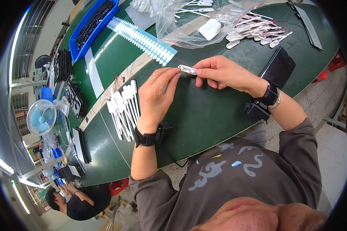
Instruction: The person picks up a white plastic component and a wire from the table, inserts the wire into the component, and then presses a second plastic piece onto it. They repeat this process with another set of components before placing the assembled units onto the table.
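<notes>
While both forearms rise from the lower edge of the head view, the right hand (221, 72) pinches a small white plastic piece (187, 69) between thumb and fingertips just above the centre of the frame, over a green table (204, 111). Fingers of the left hand (156, 96) are loosely curled, their tips touching or almost touching the near end of the same piece (whether they actually grip it cannot be told). A ring shows on one left finger, and a black wristband (145, 138) circles that wrist; the right wrist wears a black watch (269, 95) beside a thin bracelet.

Just left of the left hand lies a fan of white plastic sticks (123, 109), overlapping on the green surface. Toward the upper right, a heap of small white parts with red wires (254, 29) rests near a clear plastic bag (189, 23) that holds more white pieces. A long strip of white tabs on blue backing (142, 38) runs diagonally at upper centre, with a blue tray of dark parts (91, 27) beside it at upper left. At the left edge stands a small pale fan (41, 116). Another person (79, 202) in a black top sits at lower left, well apart from the hands.
</notes>
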A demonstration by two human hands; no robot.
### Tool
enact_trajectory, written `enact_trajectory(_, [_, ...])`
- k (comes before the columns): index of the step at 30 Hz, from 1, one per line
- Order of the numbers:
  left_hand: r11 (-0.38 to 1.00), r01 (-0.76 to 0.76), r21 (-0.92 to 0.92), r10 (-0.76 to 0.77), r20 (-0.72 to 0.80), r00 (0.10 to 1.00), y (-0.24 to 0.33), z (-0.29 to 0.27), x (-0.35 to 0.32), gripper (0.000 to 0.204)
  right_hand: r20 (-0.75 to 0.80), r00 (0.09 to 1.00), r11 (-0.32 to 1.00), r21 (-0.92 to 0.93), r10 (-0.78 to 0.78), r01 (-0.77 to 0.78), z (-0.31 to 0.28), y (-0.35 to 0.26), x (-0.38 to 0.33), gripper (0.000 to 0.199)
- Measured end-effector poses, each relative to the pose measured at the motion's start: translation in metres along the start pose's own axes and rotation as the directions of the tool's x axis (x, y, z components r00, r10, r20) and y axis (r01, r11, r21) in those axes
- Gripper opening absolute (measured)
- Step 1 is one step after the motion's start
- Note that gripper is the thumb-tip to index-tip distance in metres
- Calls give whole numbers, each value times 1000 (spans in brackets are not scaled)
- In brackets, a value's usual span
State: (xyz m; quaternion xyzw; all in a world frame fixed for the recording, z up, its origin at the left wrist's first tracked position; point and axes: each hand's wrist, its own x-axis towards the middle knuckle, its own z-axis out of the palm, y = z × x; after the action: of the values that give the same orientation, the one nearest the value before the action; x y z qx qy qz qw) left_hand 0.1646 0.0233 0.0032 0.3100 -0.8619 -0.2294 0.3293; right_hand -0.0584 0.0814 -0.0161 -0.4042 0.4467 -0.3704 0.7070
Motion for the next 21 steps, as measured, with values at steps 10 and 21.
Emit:
enact_trajectory(10, [771,346,-534,-324,139,936,9,-12,3,17,22,999,1000,0,24,-24,0,1,1,30])
enact_trajectory(21, [749,381,-542,-370,135,919,-3,-5,2,17,23,998,997,-50,52,-50,3,-2,-1,29])
